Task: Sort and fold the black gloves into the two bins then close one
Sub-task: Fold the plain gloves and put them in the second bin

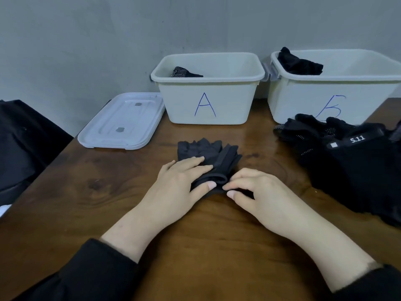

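A black fingerless glove lies on the wooden table in the middle, partly folded at its near end. My left hand rests flat on its left side, thumb on the fold. My right hand pinches the folded near edge with curled fingers. Two white bins stand at the back: bin A with a dotted black glove inside, and bin B with a black glove draped inside its left corner. A pile of black gloves lies at the right.
A white lid lies flat to the left of bin A. Dark fabric sits off the table's left edge. A grey wall stands right behind the bins.
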A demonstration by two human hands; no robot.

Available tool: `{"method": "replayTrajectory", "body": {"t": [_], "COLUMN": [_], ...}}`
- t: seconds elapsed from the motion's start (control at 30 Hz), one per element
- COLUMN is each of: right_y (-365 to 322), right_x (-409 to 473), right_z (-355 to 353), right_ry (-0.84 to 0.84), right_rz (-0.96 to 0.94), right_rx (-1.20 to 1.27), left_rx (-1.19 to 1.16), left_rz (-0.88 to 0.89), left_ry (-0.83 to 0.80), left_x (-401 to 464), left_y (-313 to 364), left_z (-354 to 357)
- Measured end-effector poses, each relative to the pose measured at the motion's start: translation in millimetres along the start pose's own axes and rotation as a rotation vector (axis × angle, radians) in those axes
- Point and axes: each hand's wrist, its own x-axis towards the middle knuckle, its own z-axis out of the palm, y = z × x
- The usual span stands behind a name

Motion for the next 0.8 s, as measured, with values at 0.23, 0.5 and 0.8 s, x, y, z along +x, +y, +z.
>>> {"method": "replayTrajectory", "body": {"t": [0.23,0.5,0.8], "right_y": [0.1,-0.7,6.8], "right_x": [0.9,3.0,13.0], "right_z": [-5.5,-6.1,1.1], "right_ry": [0.015,-0.002,-0.063], "right_rz": [0.036,-0.069,-0.115], "right_rx": [0.048,0.0,-0.154], "left_rx": [0.095,0.056,-0.048], "left_rz": [0.011,0.061,0.06], "left_ry": [-0.048,-0.228,-0.139], "left_x": [1.4,1.3,2.3], "left_y": [7.7,8.7,-19.5], "left_z": [-1.8,-2.9,-18.4]}}
